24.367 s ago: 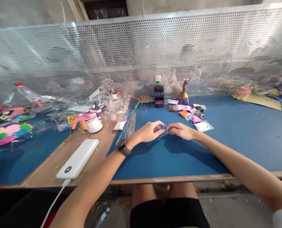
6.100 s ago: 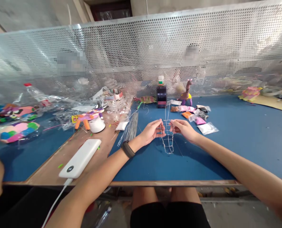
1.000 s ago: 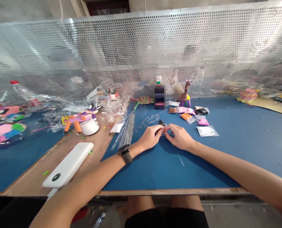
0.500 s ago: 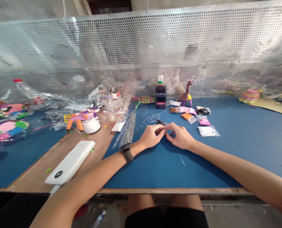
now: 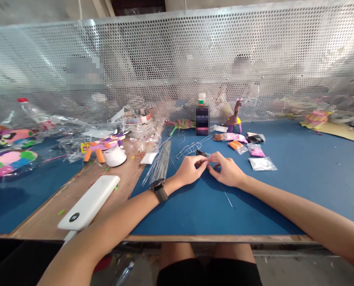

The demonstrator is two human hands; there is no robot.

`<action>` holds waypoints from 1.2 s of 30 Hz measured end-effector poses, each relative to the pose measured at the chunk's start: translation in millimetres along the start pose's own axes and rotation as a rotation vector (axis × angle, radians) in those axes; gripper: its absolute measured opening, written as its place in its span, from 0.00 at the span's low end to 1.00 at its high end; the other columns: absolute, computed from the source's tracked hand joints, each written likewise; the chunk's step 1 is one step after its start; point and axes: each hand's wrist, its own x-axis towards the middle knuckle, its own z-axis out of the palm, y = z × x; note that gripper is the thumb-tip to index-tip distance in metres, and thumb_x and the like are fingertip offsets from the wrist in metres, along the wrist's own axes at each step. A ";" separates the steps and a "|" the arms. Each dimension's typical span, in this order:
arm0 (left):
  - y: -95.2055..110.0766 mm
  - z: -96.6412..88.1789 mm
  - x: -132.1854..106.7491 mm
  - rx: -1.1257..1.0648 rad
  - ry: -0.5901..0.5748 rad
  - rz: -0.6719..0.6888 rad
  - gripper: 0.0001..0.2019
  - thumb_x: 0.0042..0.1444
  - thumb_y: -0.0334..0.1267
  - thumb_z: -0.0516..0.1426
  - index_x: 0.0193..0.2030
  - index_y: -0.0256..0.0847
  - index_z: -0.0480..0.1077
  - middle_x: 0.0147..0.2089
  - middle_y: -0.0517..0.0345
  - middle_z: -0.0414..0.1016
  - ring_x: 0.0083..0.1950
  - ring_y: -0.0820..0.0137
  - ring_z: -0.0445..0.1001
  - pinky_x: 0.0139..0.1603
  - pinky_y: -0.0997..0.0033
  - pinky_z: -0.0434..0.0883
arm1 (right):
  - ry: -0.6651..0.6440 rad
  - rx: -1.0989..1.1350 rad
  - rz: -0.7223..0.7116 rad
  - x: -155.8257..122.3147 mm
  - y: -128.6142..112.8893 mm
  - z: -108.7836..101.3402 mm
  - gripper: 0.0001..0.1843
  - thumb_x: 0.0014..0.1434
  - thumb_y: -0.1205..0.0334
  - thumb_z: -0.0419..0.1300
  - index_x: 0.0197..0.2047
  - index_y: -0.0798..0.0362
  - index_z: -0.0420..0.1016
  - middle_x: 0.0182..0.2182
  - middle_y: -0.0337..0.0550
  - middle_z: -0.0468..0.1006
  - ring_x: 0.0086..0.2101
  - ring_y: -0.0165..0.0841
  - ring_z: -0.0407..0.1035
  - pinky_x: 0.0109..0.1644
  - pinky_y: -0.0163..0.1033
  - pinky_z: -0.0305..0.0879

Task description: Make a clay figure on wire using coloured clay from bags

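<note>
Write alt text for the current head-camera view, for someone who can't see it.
A person's left hand and right hand meet over a blue tabletop, a dark packet partly hidden behind them; what they grip is unclear. A wire frame and a bundle of wires lie to the left, colored packets to the right, and a bottle stands beyond.

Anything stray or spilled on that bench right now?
A single wire lies by the right hand, apart from the wire bundle; a green scrap lies loose beside the power bank. No spill shows.

A white power bank (image 5: 90, 201) lies flat; a dark bottle (image 5: 202, 118) stands; a red-capped bottle (image 5: 33, 110) tilts, seemingly amid wrapping (image 5: 71, 149).
</note>
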 end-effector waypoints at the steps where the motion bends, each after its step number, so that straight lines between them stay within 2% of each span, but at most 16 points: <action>1: 0.1 0.0 0.1 0.002 0.004 -0.001 0.08 0.65 0.33 0.59 0.44 0.38 0.81 0.41 0.54 0.86 0.39 0.67 0.83 0.40 0.70 0.76 | -0.003 0.001 -0.002 0.1 0.0 0.0 0.12 0.65 0.61 0.58 0.51 0.47 0.64 0.46 0.43 0.86 0.42 0.37 0.83 0.46 0.43 0.79; 12: 7.6 -1.6 -1.0 0.069 0.024 0.032 0.06 0.63 0.29 0.59 0.40 0.38 0.78 0.33 0.57 0.82 0.33 0.70 0.79 0.37 0.73 0.74 | -0.025 -0.103 -0.039 -1.5 -1.3 -0.6 0.11 0.67 0.60 0.56 0.53 0.48 0.66 0.48 0.44 0.85 0.44 0.38 0.82 0.45 0.41 0.76; 15: 5.1 -2.0 -1.2 0.128 -0.005 0.105 0.06 0.65 0.30 0.57 0.40 0.39 0.76 0.36 0.55 0.82 0.35 0.70 0.79 0.38 0.71 0.73 | -0.014 -0.173 0.014 -1.6 -3.2 0.4 0.11 0.67 0.60 0.55 0.53 0.49 0.66 0.48 0.45 0.85 0.43 0.38 0.82 0.43 0.39 0.73; 18: 3.3 -1.9 -1.4 0.231 -0.056 0.167 0.06 0.66 0.30 0.56 0.41 0.39 0.74 0.40 0.53 0.81 0.39 0.67 0.79 0.41 0.68 0.73 | -0.001 -0.315 0.091 -1.6 -6.4 1.3 0.09 0.69 0.58 0.56 0.51 0.50 0.67 0.43 0.45 0.85 0.40 0.38 0.80 0.37 0.37 0.68; 20: 3.7 -1.3 -1.8 0.306 -0.072 0.178 0.05 0.67 0.31 0.55 0.40 0.39 0.73 0.38 0.53 0.79 0.38 0.66 0.78 0.41 0.67 0.72 | -0.036 -0.421 0.091 -1.3 -8.3 1.3 0.08 0.71 0.59 0.53 0.48 0.51 0.70 0.39 0.46 0.83 0.39 0.38 0.78 0.35 0.37 0.63; 24: 6.8 0.2 -3.1 0.414 -0.088 0.164 0.06 0.68 0.33 0.54 0.39 0.40 0.70 0.36 0.53 0.77 0.37 0.65 0.76 0.40 0.66 0.71 | -0.145 -0.528 0.029 0.1 -9.0 -0.5 0.11 0.74 0.61 0.49 0.43 0.52 0.71 0.35 0.47 0.80 0.39 0.38 0.75 0.32 0.37 0.57; 32: 7.7 1.3 -4.5 0.532 -0.170 0.101 0.06 0.66 0.32 0.55 0.37 0.39 0.72 0.37 0.50 0.77 0.39 0.62 0.77 0.41 0.64 0.71 | -0.231 -0.553 0.007 1.0 -7.1 -1.0 0.14 0.75 0.59 0.48 0.44 0.53 0.73 0.37 0.49 0.80 0.38 0.37 0.74 0.35 0.37 0.58; 36: 4.8 1.4 -2.3 0.570 -0.218 0.151 0.09 0.69 0.31 0.52 0.39 0.38 0.73 0.39 0.49 0.77 0.40 0.62 0.77 0.42 0.64 0.70 | -0.221 -0.567 0.092 0.5 -14.7 -1.7 0.13 0.75 0.57 0.49 0.46 0.53 0.73 0.39 0.49 0.83 0.35 0.37 0.75 0.33 0.38 0.55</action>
